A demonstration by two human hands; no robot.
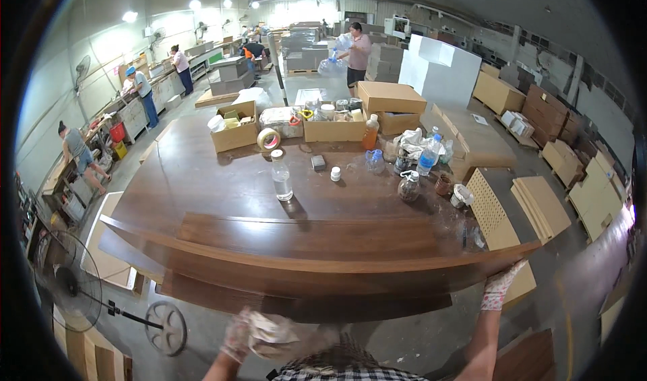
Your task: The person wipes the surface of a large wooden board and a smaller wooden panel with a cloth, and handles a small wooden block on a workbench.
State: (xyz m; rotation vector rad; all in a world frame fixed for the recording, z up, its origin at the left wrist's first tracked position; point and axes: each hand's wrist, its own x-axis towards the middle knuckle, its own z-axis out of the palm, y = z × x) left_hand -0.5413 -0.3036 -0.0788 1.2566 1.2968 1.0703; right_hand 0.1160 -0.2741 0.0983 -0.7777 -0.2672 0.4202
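My left hand (236, 337), in a patterned glove and blurred, is closed on a crumpled white cloth (273, 334) in front of my checked clothing. At the right front corner of the table, my right hand (499, 288), in a white glove with a red pattern, grips the end of a long brown wooden panel (337, 265); some of its fingers are hidden behind the edge. This panel runs along the front of the glossy brown tabletop (222, 185). A flat brown strip (269, 231) lies on top, just behind the panel's edge.
A clear bottle (282, 179), a small white jar (335, 173) and a grey block (318, 163) stand mid-table. Behind them are open cardboard boxes (236, 137) and tape (268, 139). Jars and bottles (427, 157) crowd the right. A floor fan (67, 281) stands left; several people work farther back.
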